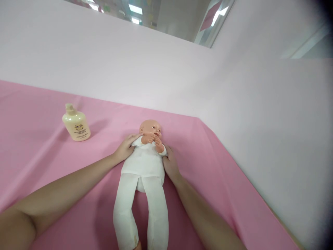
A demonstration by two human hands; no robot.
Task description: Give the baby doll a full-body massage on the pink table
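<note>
Your left hand (125,148) lies open against the baby doll (143,180) at its shoulder, fingers stretched toward the neck; your right hand (170,166) presses flat along the doll's other side, by its arm. Whether either hand grips the cloth, you cannot tell. The doll lies on its back in the middle of the pink tabletop (39,146), in a white cloth suit, bald head away from you, small fists raised to its mouth. A cream lotion bottle (76,123) stands well apart on your left.
</note>
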